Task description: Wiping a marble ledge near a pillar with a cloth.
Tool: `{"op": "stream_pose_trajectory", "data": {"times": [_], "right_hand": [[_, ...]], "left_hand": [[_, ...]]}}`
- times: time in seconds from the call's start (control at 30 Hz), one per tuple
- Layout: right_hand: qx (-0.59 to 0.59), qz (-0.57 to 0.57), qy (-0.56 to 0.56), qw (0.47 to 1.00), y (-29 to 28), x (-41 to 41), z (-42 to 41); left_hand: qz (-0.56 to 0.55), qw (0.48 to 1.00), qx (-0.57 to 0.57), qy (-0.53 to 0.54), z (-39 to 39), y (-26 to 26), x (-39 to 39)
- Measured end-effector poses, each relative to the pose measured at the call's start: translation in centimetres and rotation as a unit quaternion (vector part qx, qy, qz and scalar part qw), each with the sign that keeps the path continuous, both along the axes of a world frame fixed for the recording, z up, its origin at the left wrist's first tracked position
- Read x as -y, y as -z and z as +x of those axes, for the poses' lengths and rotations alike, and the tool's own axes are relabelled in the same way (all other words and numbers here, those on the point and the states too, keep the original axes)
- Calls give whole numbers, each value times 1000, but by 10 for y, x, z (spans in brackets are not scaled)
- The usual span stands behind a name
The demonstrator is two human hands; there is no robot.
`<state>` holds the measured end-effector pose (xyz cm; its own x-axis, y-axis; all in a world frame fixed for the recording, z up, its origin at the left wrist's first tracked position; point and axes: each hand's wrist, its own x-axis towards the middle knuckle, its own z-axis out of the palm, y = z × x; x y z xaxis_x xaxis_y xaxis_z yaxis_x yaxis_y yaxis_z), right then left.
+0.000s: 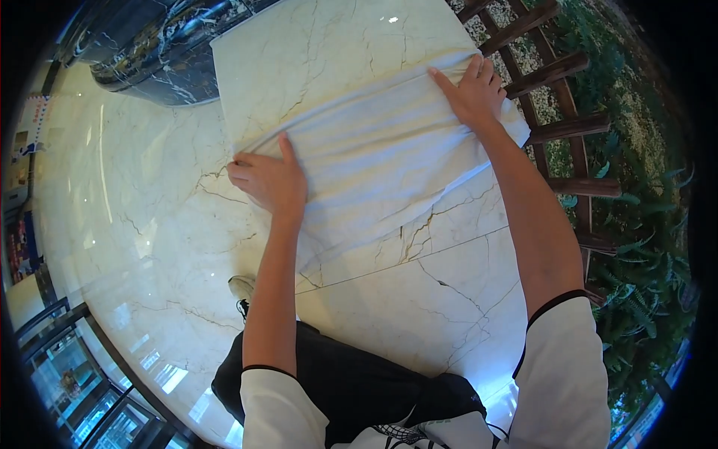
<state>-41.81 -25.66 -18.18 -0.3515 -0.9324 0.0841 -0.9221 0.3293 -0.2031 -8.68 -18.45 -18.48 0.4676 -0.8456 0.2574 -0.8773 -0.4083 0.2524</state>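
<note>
A thin white cloth [387, 163] lies across a cream marble ledge [348, 73] with brown veins. Creases run through the fabric from one hand to the other. At the ledge's left edge, my left hand [272, 177] holds the cloth's end, thumb pointing away from me and fingers curled over the side. My right hand [477, 95] grips the far right part of the cloth, beside the ledge's right edge. What the fingertips do under the fabric is hidden. The cloth's near edge lies loose over the stone, short of a seam.
A dark veined marble column base [162, 62] stands at the far left. Wooden trellis bars [572, 126] border the right side, with pebbles and ferns [634, 297] beyond. Shiny marble floor [151, 224] stretches left, towards a dark-framed glass case [84, 370]. My shoe [241, 286] is below the ledge.
</note>
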Motion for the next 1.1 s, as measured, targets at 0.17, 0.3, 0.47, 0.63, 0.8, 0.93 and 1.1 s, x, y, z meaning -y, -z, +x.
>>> {"op": "stream_pose_trajectory", "data": {"times": [0.17,0.3,0.47,0.63,0.8,0.93,1.1], "right_hand": [[-18,12,17,1000,3,16,-1],[-38,2,13,999,10,35,-3],[-34,-15,-8,999,12,69,-3],[-45,-47,-13,998,28,111,-13],[-25,6,2,1000,8,148,11],[-32,-2,18,999,-5,178,23],[-25,43,14,999,-5,226,25]], "left_hand": [[-24,1000,-13,-3,2,-1,24],[-21,1000,-18,-11,4,3,45],[-18,999,36,-36,8,9,78],[-17,997,74,-23,16,17,120],[12,997,65,-40,22,14,163],[-22,997,57,-39,28,15,204],[-4,998,18,-62,21,3,243]]}}
